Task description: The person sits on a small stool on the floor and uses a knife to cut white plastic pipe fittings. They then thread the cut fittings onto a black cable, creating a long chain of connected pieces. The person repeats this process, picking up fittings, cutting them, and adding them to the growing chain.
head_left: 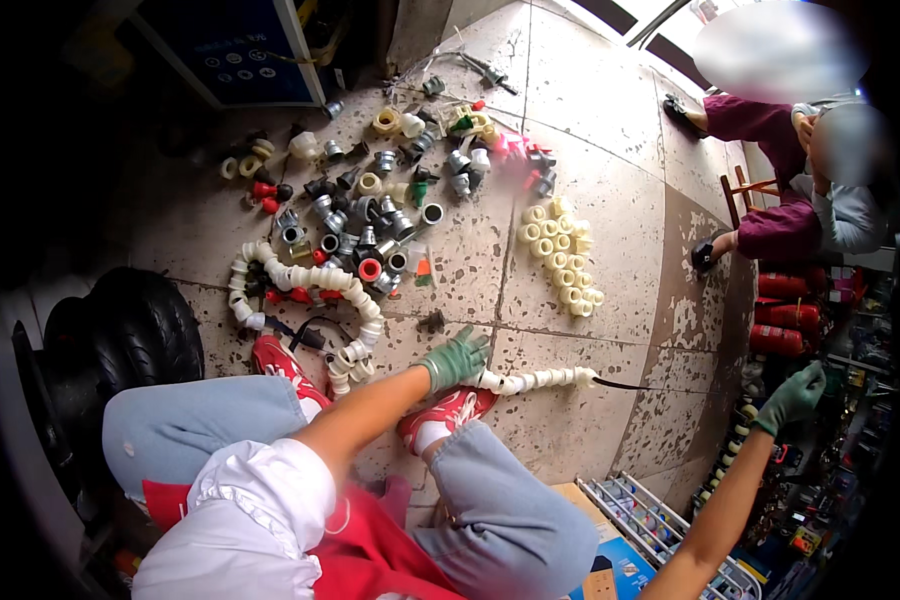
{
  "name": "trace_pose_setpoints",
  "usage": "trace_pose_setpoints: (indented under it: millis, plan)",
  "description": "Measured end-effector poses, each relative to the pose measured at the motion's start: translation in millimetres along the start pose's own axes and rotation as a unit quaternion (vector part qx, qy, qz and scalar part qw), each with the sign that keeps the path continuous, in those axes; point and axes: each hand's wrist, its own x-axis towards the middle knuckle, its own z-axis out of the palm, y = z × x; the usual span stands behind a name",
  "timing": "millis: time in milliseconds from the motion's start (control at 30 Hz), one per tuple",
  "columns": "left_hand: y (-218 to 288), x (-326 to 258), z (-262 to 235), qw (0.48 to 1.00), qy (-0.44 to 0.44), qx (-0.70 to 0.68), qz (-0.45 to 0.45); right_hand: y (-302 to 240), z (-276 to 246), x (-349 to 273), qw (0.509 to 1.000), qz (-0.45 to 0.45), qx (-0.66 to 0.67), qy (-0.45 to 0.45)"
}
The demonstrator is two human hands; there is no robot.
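My left hand (454,360), in a green glove, is closed around a string of white ring-shaped plastic fittings (535,381) just above the tiled floor. A thin black cord (620,385) comes out of the string's right end and runs toward my right hand. My right hand (792,398), gloved in green too, is raised far to the right with its fingers pinched together; whether the cord reaches them cannot be made out. More of the white fittings (365,310) form a curving strung line on the left, near my red shoes (285,365).
Loose pipe fittings (370,185) in grey, cream, black and red lie scattered ahead. Cream rings (560,255) stand grouped right of them. A black tyre (145,325) is at left. On the right are red cylinders (785,315), a white wire rack (660,525) and a seated person (770,220).
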Motion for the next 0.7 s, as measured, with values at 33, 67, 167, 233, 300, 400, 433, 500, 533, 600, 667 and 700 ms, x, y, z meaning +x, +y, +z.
trace_pose_setpoints:
  millis: [33,67,167,233,300,400,433,500,533,600,667,700]
  plan:
    - [-13,-5,3,1.000,0.008,-0.012,0.024,-5,6,-31,1.000,0.010,0.012,-0.018]
    - [-31,-5,5,0.998,0.020,-0.022,0.051,-7,11,-57,0.999,0.020,0.023,-0.031]
    - [-95,-20,5,0.995,0.096,0.008,-0.037,-22,21,-135,0.977,0.101,0.118,-0.145]
    - [-124,-20,-16,0.983,0.106,0.056,-0.137,-51,23,-189,0.937,0.144,0.153,-0.280]
    - [-122,-5,-52,0.970,0.138,0.072,-0.187,-88,23,-247,0.851,0.176,0.202,-0.451]
    - [-62,27,-101,0.910,0.135,-0.298,-0.256,-147,24,-335,0.674,0.208,0.342,-0.621]
    - [-39,35,-116,0.820,0.104,-0.500,-0.258,-155,24,-361,0.640,0.226,0.361,-0.639]
    - [-17,43,-135,0.741,0.074,-0.627,-0.227,-159,24,-385,0.611,0.240,0.397,-0.641]
    - [-12,49,-133,0.784,0.066,-0.584,-0.199,-156,27,-391,0.617,0.248,0.403,-0.629]
    - [-6,54,-116,0.731,0.081,-0.632,-0.243,-149,31,-399,0.601,0.262,0.405,-0.637]
    - [-11,58,-109,0.811,0.043,-0.526,-0.255,-132,33,-395,0.561,0.270,0.386,-0.681]
    - [-17,57,-96,0.859,0.083,-0.436,-0.257,-118,43,-396,0.518,0.269,0.361,-0.727]
